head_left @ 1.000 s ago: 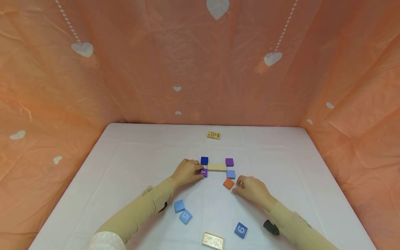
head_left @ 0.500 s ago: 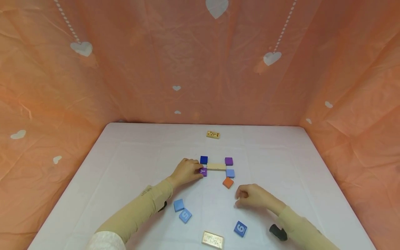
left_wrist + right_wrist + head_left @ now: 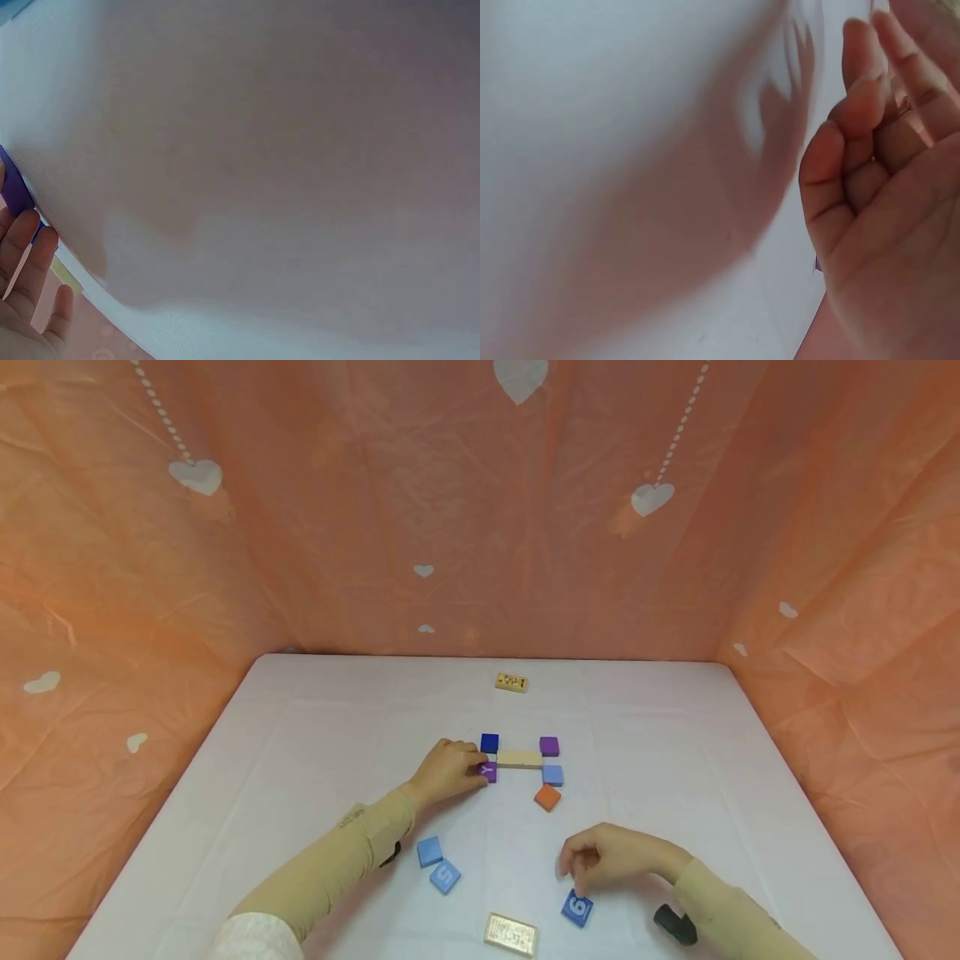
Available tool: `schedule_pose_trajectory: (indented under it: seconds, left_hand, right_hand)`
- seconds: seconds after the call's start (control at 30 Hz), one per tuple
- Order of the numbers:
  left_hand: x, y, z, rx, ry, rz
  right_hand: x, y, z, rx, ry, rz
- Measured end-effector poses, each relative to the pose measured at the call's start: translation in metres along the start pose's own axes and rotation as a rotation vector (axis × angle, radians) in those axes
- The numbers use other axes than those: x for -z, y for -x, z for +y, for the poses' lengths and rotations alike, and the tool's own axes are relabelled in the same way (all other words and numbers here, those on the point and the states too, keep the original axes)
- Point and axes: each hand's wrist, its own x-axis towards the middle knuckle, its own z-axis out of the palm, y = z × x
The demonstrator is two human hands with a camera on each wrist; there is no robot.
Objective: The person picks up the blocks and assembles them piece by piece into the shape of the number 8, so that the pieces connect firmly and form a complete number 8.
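Observation:
My left hand [image 3: 447,770] pinches a purple square tile marked Y [image 3: 491,772] between thumb and fingers; in the left wrist view its fingers lie at the purple tile's [image 3: 16,187] edge. This tile sits at the left end of a pale wooden strip [image 3: 520,760], with a dark blue tile [image 3: 490,743] just behind it. At the strip's right end lie a second purple tile [image 3: 549,747] and a light blue tile [image 3: 552,775]. An orange tile [image 3: 547,797] is turned askew in front. My right hand [image 3: 611,857], fingers loosely bent and holding nothing, overlaps a blue tile marked 6 [image 3: 577,910].
Two light blue tiles, one plain [image 3: 430,852] and one marked 5 [image 3: 445,877], lie beside the left forearm. One gold block [image 3: 512,935] is near the front, another gold block [image 3: 512,682] near the back edge. Orange cloth [image 3: 480,510] surrounds the white table [image 3: 337,693].
My right hand has drawn back from beside the orange tile toward the front, now at the blue tile marked 6. The left hand has stayed on the purple tile.

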Motion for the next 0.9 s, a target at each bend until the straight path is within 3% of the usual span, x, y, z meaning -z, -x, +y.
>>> schedule_pose_trajectory:
  seconds: [0.17,0.5,0.9]
  left_hand:
    - [0.0002,0.0007,0.0002,0.000,0.012,0.009]
    - [-0.0021,0.0011,0.0000,0.000,0.023,0.025]
    - [-0.0029,0.0005,-0.0009,0.004,0.016,0.020]
  right_hand:
    - [0.0004,0.0001,0.0031,0.054,-0.009,-0.073]
    - [-0.0008,0.0012,0.0053,0.051,0.015,-0.125]
    - [-0.0022,0.0001,0.0066,0.065,0.072,-0.066]
